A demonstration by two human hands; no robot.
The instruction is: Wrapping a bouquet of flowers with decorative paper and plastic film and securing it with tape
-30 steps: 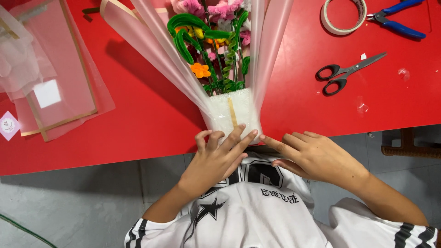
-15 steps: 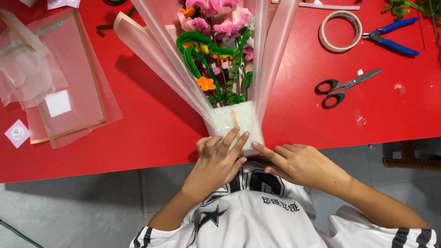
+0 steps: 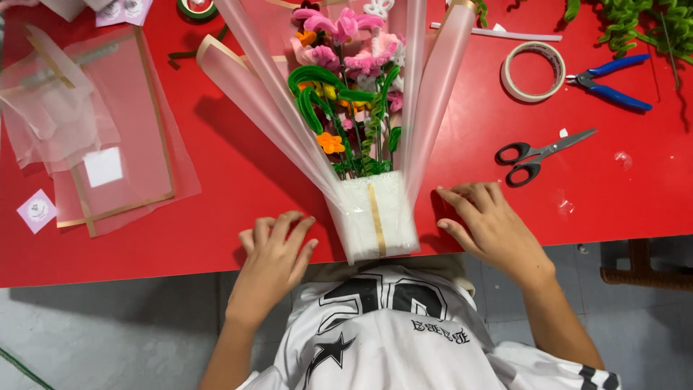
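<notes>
A bouquet [image 3: 346, 108] of pink, orange and green pipe-cleaner flowers lies on the red table [image 3: 216, 209], wrapped in translucent film with a white base [image 3: 375, 217] at the near edge. My left hand [image 3: 274, 260] rests flat on the table edge just left of the base, fingers spread, holding nothing. My right hand [image 3: 487, 224] lies flat on the table just right of the base, also holding nothing. Neither hand touches the bouquet.
Black-handled scissors [image 3: 541, 153], a tape roll [image 3: 533, 71] and blue pliers [image 3: 606, 83] lie to the right. Sheets of translucent wrapping paper [image 3: 101, 137] and small stickers [image 3: 37, 211] lie to the left. Green pipe cleaners [image 3: 642, 22] sit at the far right corner.
Both hands have let go of the bouquet's white base and moved apart, now lying flat on the table on either side of it.
</notes>
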